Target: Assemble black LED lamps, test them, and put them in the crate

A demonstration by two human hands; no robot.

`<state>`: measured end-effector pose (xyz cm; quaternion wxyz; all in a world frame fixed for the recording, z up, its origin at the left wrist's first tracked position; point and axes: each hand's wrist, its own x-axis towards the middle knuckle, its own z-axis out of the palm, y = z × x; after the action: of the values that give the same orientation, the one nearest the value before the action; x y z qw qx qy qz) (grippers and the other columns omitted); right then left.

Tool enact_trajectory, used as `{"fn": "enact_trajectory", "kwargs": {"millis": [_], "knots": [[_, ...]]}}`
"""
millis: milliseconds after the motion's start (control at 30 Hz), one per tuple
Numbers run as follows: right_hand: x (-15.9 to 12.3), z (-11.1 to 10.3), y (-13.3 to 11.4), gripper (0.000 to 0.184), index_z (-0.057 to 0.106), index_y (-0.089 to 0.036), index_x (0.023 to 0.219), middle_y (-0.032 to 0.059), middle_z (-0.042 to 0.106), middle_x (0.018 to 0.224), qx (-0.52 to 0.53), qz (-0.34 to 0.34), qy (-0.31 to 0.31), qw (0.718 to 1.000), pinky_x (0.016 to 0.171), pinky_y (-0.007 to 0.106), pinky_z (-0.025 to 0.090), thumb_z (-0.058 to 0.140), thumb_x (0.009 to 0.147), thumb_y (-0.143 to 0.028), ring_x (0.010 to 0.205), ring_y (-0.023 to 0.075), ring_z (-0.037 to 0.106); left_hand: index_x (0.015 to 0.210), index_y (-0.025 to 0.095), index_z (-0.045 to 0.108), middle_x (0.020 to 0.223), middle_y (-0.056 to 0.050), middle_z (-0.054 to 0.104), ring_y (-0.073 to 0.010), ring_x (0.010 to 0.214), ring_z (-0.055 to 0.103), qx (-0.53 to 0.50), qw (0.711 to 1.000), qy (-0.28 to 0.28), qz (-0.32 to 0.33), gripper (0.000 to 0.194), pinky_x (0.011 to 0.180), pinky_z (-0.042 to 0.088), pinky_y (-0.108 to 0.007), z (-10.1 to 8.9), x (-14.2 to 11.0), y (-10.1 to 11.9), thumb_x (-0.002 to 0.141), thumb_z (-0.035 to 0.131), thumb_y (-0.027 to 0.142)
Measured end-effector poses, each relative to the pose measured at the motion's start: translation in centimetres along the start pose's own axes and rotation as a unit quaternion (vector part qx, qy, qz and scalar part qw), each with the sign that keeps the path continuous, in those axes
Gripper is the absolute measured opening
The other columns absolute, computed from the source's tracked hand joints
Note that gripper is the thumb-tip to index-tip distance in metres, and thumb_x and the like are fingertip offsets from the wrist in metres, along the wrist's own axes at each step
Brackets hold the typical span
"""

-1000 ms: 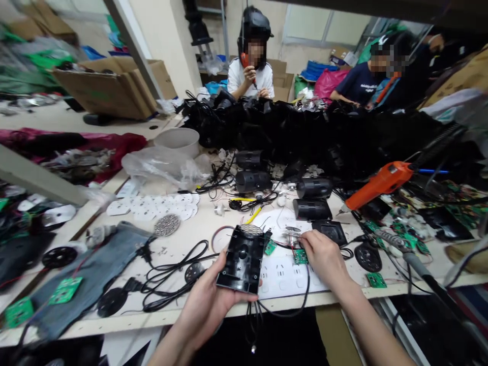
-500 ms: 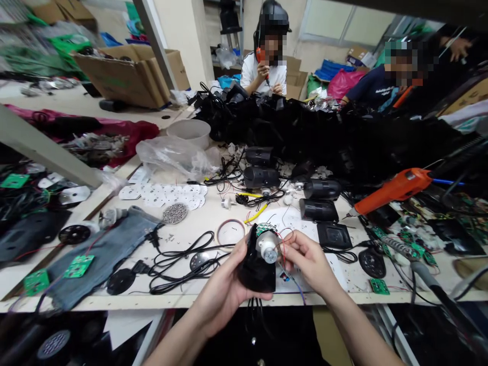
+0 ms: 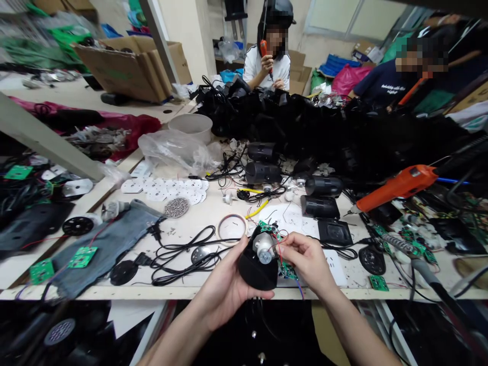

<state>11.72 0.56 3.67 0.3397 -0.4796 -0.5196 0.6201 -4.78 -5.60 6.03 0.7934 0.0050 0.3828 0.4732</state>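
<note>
Lower now, black housing (image 3: 257, 267) stands upright, motor (image 3: 264, 249) facing camera; left hand (image 3: 224, 290) cups it, right hand (image 3: 305, 259) pinches wires (image 3: 280, 251).

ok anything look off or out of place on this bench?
Mostly clutter. Small screws lie scattered loose on the table beside the black cable. The green board dangles on wires from the black housing in the left hand.

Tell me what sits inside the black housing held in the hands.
A small silver motor sits in the black housing, with red wires and a green circuit board beside it. The left hand and right hand cover the rest; deeper parts are hidden.
</note>
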Motion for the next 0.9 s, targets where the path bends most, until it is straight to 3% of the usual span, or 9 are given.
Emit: {"fn": "enact_trajectory", "kwargs": {"millis": [667, 900], "knots": [[-1.3, 1.0, -0.3, 0.021, 0.058, -0.017, 0.06, -0.0014, 0.054, 0.054, -0.085, -0.112, 0.08, 0.987, 0.049, 0.023, 0.037, 0.064, 0.073, -0.033, 0.049, 0.0106, 0.044, 0.097, 0.008, 0.068, 0.087, -0.014, 0.071, -0.0222, 0.067, 0.067, -0.009, 1.0, -0.01, 0.017, 0.038, 0.05, 0.06, -0.035, 0.6, -0.2, -0.2, 0.093, 0.049, 0.041], [-1.1, 0.7, -0.2, 0.019, 0.061, -0.017, 0.061, -0.0008, 0.058, 0.054, -0.121, -0.133, 0.065, 0.982, 0.048, 0.022, 0.037, 0.063, 0.075, -0.03, 0.049, 0.0104, 0.046, 0.099, 0.008, 0.067, 0.089, -0.014, 0.072, -0.0221, 0.068, 0.067, -0.008, 1.0, -0.012, 0.017, 0.037, 0.051, 0.06, -0.037, 0.4, -0.1, -0.2, 0.093, 0.048, 0.039]]}}
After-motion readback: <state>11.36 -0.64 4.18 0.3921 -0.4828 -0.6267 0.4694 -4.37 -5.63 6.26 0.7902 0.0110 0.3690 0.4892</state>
